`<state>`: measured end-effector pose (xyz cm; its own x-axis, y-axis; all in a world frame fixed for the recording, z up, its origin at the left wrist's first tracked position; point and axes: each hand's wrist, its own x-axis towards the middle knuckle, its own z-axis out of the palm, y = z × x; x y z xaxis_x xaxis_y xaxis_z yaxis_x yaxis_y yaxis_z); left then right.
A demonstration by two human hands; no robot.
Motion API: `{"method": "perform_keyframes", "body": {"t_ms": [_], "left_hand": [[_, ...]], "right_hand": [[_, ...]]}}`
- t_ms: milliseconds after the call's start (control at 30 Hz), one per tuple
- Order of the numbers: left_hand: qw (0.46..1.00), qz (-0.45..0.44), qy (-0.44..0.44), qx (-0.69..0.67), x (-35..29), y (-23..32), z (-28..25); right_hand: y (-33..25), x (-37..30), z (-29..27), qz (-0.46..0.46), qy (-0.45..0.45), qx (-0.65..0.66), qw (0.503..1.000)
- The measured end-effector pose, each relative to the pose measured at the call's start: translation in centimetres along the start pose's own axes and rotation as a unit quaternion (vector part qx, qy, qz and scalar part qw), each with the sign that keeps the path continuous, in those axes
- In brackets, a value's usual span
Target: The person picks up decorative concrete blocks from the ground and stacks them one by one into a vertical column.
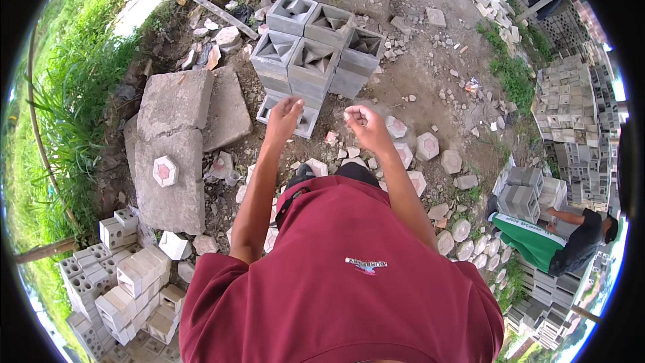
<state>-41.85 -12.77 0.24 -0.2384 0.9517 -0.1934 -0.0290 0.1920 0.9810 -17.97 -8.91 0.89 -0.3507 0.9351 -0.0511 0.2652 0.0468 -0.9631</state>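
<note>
A stack of grey concrete vent blocks (314,59) with angled fins inside stands on the ground ahead of me. Lower and closer lies another hollow grey block (308,119), partly covered by my left hand (286,114). That hand hovers over the block with its fingers loosely bent and nothing visible in them; whether it touches the block I cannot tell. My right hand (366,124) is in the air to the right of the stack, fingers half curled and thumb apart, holding nothing.
Cracked concrete slabs (171,121) lie at left, one bearing a hexagonal paver (164,171). More pavers (427,146) and rubble surround my feet. Pale hollow blocks (134,275) are piled lower left. At right, a person (571,242) bends by grey blocks (519,195), near tall block stacks (571,107).
</note>
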Motion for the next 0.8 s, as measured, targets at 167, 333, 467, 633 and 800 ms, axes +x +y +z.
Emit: {"method": "perform_keyframes", "body": {"t_ms": [167, 333, 467, 633, 800], "left_hand": [[0.999, -0.012, 0.027, -0.014, 6.4, -0.3, 0.8], [0.996, -0.065, 0.055, -0.028, 10.8, -3.3, 2.0], [0.991, -0.094, 0.086, -0.038, 16.6, -4.0, 4.3], [0.973, -0.162, 0.15, -0.073, 28.7, -5.8, 8.6], [0.91, -0.3, 0.191, -0.213, 42.3, -10.9, 15.4]], "right_hand": [[2.6, 5.8, -1.4, 0.039, -0.022, 0.008, 0.999], [5.5, 14.7, -4.1, 0.082, -0.077, 0.025, 0.993], [8.3, 25.1, -6.9, 0.062, -0.11, -0.009, 0.992], [10.9, 39.1, -10.0, 0.006, -0.112, -0.128, 0.985], [14.7, 52.6, -13.2, -0.038, -0.177, -0.198, 0.963]]}}
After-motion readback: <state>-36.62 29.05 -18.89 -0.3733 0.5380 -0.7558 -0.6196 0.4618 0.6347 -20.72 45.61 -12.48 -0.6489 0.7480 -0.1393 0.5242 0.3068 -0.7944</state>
